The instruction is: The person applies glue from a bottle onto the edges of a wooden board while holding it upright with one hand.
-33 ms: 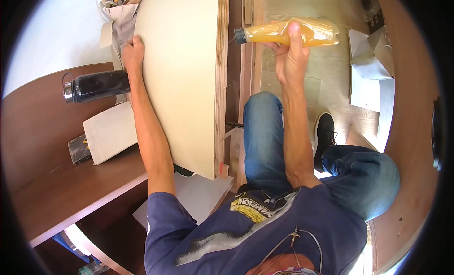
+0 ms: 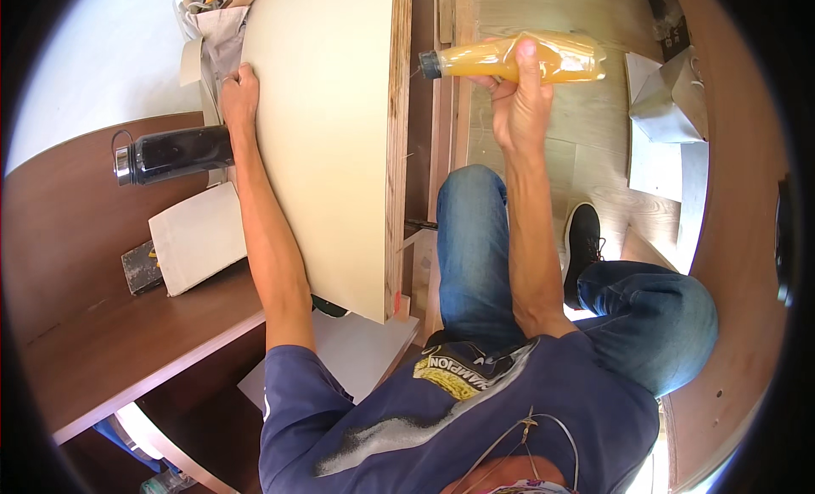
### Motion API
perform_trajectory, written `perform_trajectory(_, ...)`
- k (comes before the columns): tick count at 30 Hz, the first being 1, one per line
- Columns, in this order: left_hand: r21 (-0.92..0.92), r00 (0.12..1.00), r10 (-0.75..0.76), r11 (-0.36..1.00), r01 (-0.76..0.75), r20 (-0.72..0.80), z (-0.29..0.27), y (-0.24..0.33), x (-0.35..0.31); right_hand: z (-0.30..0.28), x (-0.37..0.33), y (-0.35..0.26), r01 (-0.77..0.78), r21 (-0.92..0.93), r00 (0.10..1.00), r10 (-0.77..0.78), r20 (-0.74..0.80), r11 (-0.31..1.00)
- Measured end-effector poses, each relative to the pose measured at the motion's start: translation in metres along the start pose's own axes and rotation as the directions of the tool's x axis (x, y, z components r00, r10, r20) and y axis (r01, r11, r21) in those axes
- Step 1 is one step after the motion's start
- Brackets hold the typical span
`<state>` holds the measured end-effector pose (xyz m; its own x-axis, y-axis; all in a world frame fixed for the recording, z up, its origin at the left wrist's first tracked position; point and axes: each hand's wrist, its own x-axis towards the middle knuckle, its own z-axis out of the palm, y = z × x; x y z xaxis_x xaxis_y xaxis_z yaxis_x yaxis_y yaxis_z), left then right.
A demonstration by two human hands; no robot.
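Note:
My right hand (image 2: 524, 99) is wrapped round a clear plastic bottle (image 2: 556, 59) of yellow-orange liquid. The bottle lies nearly level above the floor, its black cap pointing left toward a pale board (image 2: 327, 129). At the board's far left edge is my left hand (image 2: 241, 95), its fingers curled closed. Whether those fingers grip the edge or something else is hidden. Beside my left wrist lies a dark flask (image 2: 174, 154) with a metal lid and a carry loop, its base partly behind my arm.
A white block (image 2: 199, 239) leans on a brown wooden surface (image 2: 153, 341) at left. Cloth and tools (image 2: 219, 27) are bunched beyond my left hand. Right of my bent legs (image 2: 475, 248), pale offcuts (image 2: 658, 159) lie on the floor near a brown panel (image 2: 743, 205).

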<state>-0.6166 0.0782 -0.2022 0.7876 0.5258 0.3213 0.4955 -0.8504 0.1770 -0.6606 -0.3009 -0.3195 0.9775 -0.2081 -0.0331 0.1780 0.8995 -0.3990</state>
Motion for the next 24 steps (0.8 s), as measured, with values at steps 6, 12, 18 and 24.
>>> perform_trajectory(6,-0.031,1.000,0.002,1.000,-0.002,0.010,0.002,0.004,-0.002,-0.009,-0.001,0.007,-0.042,-0.074,0.999,0.041,-0.010,0.996)
perform_trajectory(12,-0.026,1.000,-0.001,1.000,0.001,0.008,0.001,0.003,-0.003,0.001,-0.020,0.009,-0.021,-0.104,1.000,0.019,-0.013,0.994)
perform_trajectory(18,-0.009,1.000,-0.004,1.000,0.004,-0.009,0.003,0.001,-0.001,0.009,0.002,0.014,0.277,-0.334,0.961,-0.250,0.122,0.901)
perform_trajectory(24,0.012,1.000,0.001,1.000,-0.002,0.009,0.006,0.006,-0.001,0.010,-0.045,-0.005,0.205,-0.079,0.974,-0.196,0.117,0.976)
